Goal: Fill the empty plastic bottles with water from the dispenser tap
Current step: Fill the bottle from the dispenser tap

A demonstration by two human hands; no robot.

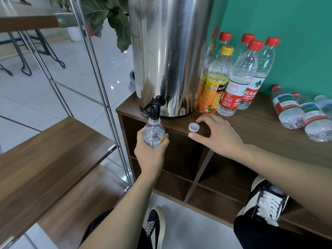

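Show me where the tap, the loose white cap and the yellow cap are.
tap (152,107): head view, on its black lever.
white cap (194,127): head view, on its open inside.
yellow cap (227,50): head view, on its ribbed side.

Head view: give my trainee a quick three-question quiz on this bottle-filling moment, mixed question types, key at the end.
1. True or false: the small clear plastic bottle under the black dispenser tap has its cap on.
2. Which hand holds that bottle? A) left hand B) right hand C) neither
3. Fill in: the white round bottle cap lies on the brown wooden ______, just beside the right hand.

Key:
1. False; its neck is open beneath the tap.
2. A; the left hand's grip wraps the bottle's body, while the right hand rests open near the cap.
3. Cabinet top.
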